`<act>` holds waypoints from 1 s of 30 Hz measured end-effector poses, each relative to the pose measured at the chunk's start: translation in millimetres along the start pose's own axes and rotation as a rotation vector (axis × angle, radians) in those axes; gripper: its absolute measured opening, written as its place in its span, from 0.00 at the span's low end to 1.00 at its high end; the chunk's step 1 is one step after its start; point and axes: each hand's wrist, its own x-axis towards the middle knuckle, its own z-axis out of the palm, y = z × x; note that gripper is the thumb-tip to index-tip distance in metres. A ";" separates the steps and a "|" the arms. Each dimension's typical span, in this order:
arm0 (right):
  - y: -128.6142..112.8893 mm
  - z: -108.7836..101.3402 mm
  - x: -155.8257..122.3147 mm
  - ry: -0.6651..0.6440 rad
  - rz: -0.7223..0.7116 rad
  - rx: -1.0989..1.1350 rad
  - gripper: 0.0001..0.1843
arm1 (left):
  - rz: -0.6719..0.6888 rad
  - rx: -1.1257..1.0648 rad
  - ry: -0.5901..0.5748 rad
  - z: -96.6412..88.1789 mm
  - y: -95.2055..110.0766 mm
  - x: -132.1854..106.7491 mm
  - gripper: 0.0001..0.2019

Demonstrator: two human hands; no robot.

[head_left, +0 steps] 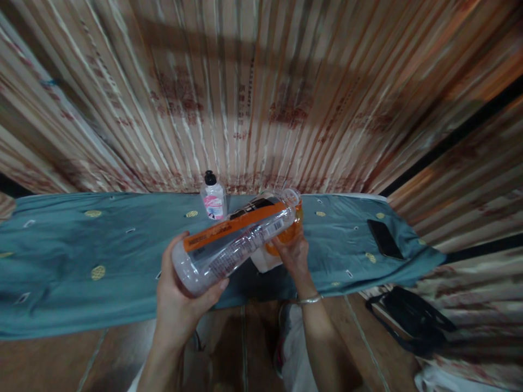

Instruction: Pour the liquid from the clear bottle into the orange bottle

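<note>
My left hand (182, 296) is wrapped round the base of a large clear plastic bottle (241, 239) with an orange and grey label. The bottle is tilted, its uncapped-looking neck pointing up and to the right. Behind that neck, my right hand (294, 253) grips an orange container (292, 226), mostly hidden by the clear bottle, so its exact kind does not show. Something white (265, 260) lies just below, beside my right fingers. Farther back stands a small clear squeeze bottle (213, 198) with a black cap and a pink label.
The narrow table is covered with a teal cloth (134, 245) with yellow patterns. A black phone (384, 239) lies at its right end. Patterned curtains (245, 98) hang behind. A black bag (408, 321) is at the lower right, near the tiled floor (229, 337).
</note>
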 end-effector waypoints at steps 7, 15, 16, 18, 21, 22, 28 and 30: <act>-0.9 -0.6 0.8 -0.002 -0.015 0.027 0.39 | -0.005 0.030 -0.011 -3.2 -5.5 2.4 0.54; 0.9 -0.3 0.8 -0.009 -0.012 0.025 0.37 | -0.010 0.031 -0.018 -5.1 -13.7 3.0 0.58; 0.3 -0.2 0.6 -0.007 -0.005 0.026 0.37 | -0.011 0.028 -0.017 -5.0 -13.9 3.0 0.59; -1.0 0.2 0.1 -0.001 0.003 0.020 0.37 | -0.019 0.013 -0.019 -4.7 -13.6 3.0 0.58; -2.9 0.4 -0.5 0.005 -0.012 0.029 0.33 | -0.022 0.003 -0.022 -4.3 -11.7 3.0 0.57; -3.3 0.3 -0.6 0.004 -0.016 0.031 0.33 | -0.021 0.002 -0.021 -4.3 -10.9 3.0 0.57; -1.0 -0.8 -0.3 0.006 -0.019 0.004 0.35 | -0.016 0.002 -0.011 -4.3 -8.3 2.7 0.55; 0.8 -0.1 -0.3 0.003 -0.027 0.008 0.35 | -0.021 -0.006 -0.007 -4.3 -8.5 2.5 0.56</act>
